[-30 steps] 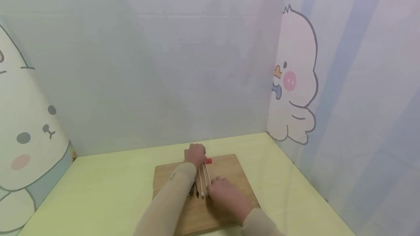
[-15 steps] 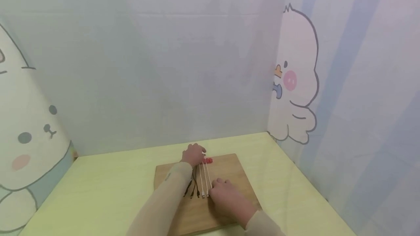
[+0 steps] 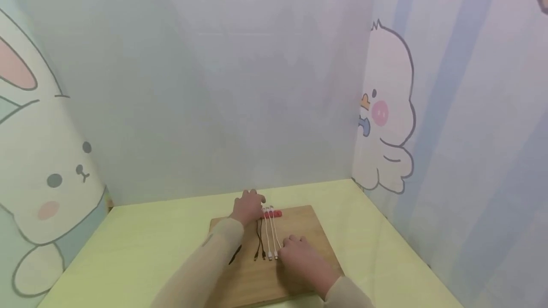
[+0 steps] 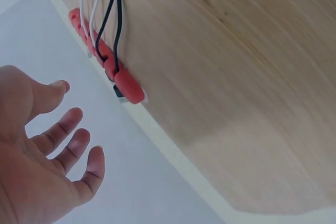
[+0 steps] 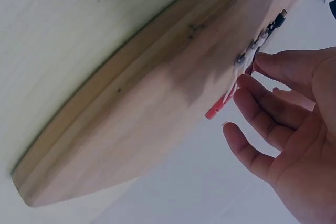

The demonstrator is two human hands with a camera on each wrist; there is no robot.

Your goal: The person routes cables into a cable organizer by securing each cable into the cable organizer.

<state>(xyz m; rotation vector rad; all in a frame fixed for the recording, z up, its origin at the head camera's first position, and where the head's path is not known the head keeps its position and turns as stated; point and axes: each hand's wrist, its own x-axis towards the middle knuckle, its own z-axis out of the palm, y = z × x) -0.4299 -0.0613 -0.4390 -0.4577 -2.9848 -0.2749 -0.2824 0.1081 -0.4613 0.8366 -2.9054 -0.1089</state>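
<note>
A red cable clip strip (image 3: 277, 213) lies along the far edge of the wooden board (image 3: 299, 232). Several white and black cables run through its slots, with white plugs (image 3: 268, 209) standing just behind it. My left hand (image 3: 248, 207) hovers at the strip's left end, fingers loosely bent and apart from thumb; in the left wrist view the left hand (image 4: 50, 150) holds nothing. On the board's right side, my right hand (image 3: 299, 256) appears to pinch the rightmost white cable (image 3: 278, 238) near its end; the fingers partly hide it. Beside it lie white connectors (image 3: 270, 255) and black connectors (image 3: 263, 255).
Another black cable piece (image 3: 235, 254) lies by the left sleeve (image 3: 205, 255), which partly covers the board. The yellow table (image 3: 141, 246) surrounds the board. Behind and to the right stand walls covered in cartoon-printed sheeting (image 3: 389, 108).
My left hand has drawn back leftward from the strip, uncovering the white plugs. The right hand stays near the cable ends. The leftmost black cable end lies farther left. The head view has shifted slightly.
</note>
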